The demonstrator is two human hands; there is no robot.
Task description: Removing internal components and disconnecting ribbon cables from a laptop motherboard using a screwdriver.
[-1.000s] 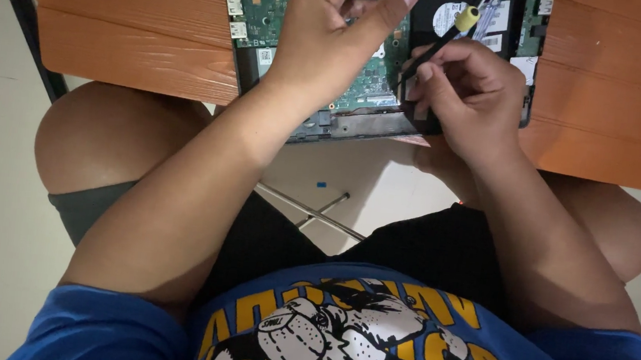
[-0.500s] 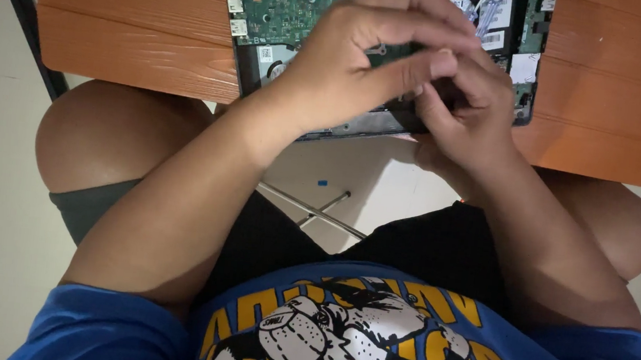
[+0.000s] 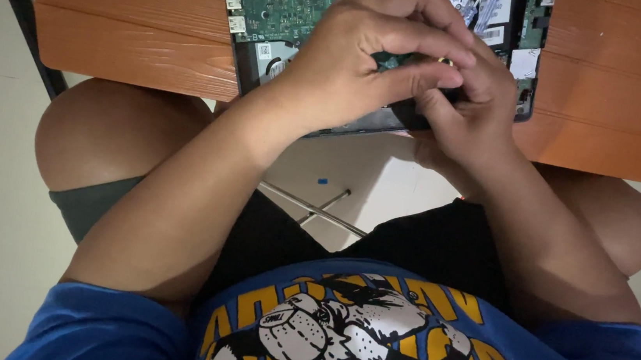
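An opened laptop (image 3: 290, 5) with its green circuit board bare lies on an orange wooden table (image 3: 130, 36). My two hands meet over its near edge. My right hand (image 3: 471, 120) is closed around a screwdriver (image 3: 418, 117), of which only a dark handle part and a small yellow spot show. My left hand (image 3: 372, 52) arches over the right one, its thumb and fingertips pinched together at the tool's upper end. The screwdriver's tip and the spot on the board under it are hidden by my fingers.
My bare knees sit under the table's front edge. Between them, on the pale floor, are thin metal rods (image 3: 317, 211) and a tiny blue piece (image 3: 323, 181). A dark table leg (image 3: 33, 35) stands at the left.
My left hand came down from above the board and closed over my right hand. The yellow and black screwdriver, plainly visible before, is now mostly covered.
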